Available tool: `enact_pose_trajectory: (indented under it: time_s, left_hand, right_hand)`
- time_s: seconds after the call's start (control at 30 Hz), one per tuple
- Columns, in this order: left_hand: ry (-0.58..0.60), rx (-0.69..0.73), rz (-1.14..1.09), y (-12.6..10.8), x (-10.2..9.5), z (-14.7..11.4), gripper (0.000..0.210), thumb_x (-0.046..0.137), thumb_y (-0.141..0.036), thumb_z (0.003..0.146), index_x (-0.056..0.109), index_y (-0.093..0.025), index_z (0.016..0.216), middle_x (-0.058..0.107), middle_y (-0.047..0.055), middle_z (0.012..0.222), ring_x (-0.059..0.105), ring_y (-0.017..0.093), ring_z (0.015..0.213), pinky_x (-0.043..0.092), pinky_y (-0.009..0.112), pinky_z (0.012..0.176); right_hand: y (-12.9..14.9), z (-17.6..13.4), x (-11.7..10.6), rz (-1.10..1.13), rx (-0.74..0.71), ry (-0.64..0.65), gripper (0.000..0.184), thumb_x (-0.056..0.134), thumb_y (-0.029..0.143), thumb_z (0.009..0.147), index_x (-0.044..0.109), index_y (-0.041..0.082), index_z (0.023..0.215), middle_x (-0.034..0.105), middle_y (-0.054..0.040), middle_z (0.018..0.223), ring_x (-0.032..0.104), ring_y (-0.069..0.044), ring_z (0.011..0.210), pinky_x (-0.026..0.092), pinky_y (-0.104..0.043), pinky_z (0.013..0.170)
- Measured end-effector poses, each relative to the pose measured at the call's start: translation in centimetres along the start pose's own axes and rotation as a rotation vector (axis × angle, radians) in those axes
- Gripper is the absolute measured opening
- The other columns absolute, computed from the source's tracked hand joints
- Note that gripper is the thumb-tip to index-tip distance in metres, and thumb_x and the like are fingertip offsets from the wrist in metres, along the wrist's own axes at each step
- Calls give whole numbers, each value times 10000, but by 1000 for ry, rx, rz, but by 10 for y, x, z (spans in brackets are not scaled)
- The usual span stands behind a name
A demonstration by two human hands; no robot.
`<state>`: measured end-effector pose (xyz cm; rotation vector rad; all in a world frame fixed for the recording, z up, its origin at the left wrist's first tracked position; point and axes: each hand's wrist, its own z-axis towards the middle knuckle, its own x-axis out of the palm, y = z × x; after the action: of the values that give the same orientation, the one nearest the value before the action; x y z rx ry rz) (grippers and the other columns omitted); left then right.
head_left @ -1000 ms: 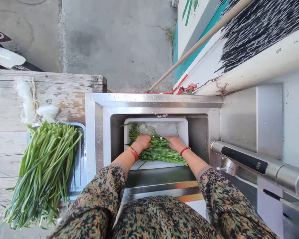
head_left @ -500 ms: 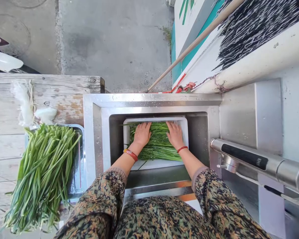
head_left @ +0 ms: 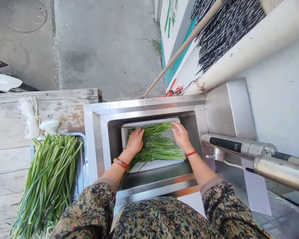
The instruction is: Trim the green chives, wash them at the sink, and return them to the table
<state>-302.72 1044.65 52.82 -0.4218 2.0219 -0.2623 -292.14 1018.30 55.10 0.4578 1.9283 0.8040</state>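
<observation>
Long thin green chives [head_left: 161, 154] lie in water in a white plastic basin [head_left: 149, 166], which sits inside a stainless steel sink [head_left: 97, 146]. Over the left end of the chives is my left hand [head_left: 135, 142], palm down, its fingers stretched onto them and the fingertips partly hidden among the stalks. My right hand [head_left: 181, 135] is at the basin's far right corner, thumb and fingers apart, the fingertips touching the ends of the upper bunch. A gap shows between this bunch and the lower one.
Left of the sink, a larger heap of green leaves [head_left: 47, 179] lies on a blue-rimmed tray [head_left: 83, 162] on a wooden table [head_left: 10, 132]. A faucet [head_left: 224, 145] juts in from the right. Beyond the sink leans a wooden mop pole [head_left: 174, 58].
My right hand has shifted to the basin's right corner and my left hand slightly left and nearer. The chives have parted into two bunches. The whole view has turned a little.
</observation>
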Motion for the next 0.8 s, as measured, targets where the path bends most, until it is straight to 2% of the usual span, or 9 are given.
enact_pose_trajectory:
  time_s: [0.07,0.17,0.27,0.33,0.47,0.53,0.6,0.73,0.8]
  left_hand:
    - [-90,24,-26,-6,-4,3,569,472,-126,869,442,-121,1437,486,172,1474,448,300,1363,352,457,1154]
    - [-139,154,-43,-21,-11,18,512,448,-166,903,469,-127,1413,531,163,1428,479,293,1324,373,453,1135]
    - [-60,281,-47,-39,-13,41,527,442,-156,905,447,-145,1432,521,152,1449,478,281,1329,371,441,1132]
    - [32,276,-56,-47,-9,57,550,461,-162,904,419,-164,1453,497,139,1481,458,265,1356,340,422,1150]
    - [168,95,-68,-56,16,70,669,612,-244,847,383,-136,1467,474,204,1490,439,314,1383,326,469,1145]
    - [192,18,-73,-58,30,64,688,660,-289,817,417,-123,1439,540,236,1413,506,351,1320,397,500,1079]
    - [205,-19,-95,-56,41,52,614,634,-320,842,460,-147,1405,591,211,1361,564,333,1259,450,469,1029]
    - [149,-39,-161,-39,43,27,560,534,-309,910,427,-136,1432,558,184,1409,544,277,1291,437,400,1063]
    - [95,-68,-198,-29,37,23,609,565,-329,894,410,-130,1448,542,194,1422,518,299,1316,419,432,1084]
  right_hand:
    - [-8,-18,10,309,245,-115,437,422,346,948,569,194,1330,625,-130,1333,620,-260,1177,503,-450,1007]
    - [-16,-45,44,686,533,-61,432,480,400,920,577,177,1276,664,-157,1267,659,-261,1123,549,-441,951]
    - [-16,-57,82,825,679,24,354,509,349,900,584,194,1210,696,-152,1179,668,-248,1102,564,-431,940]
    - [-15,-54,101,821,740,23,302,446,339,927,588,205,1158,702,-153,1107,678,-242,1070,572,-431,922]
    - [-9,-34,123,773,774,-7,367,297,407,983,582,239,1142,692,-141,1019,686,-247,983,576,-455,873]
    - [-3,-25,129,760,764,-19,400,303,453,983,557,247,1214,685,-126,1068,674,-242,997,569,-448,872]
    - [4,-20,131,759,715,-17,453,322,484,978,505,237,1310,667,-114,1168,650,-228,1066,554,-420,896]
    - [9,-28,120,727,497,142,569,403,507,955,393,238,1457,583,-108,1381,567,-213,1250,516,-379,965]
    - [1,-34,111,675,512,159,609,441,496,936,379,226,1478,540,-125,1437,551,-225,1282,509,-380,980]
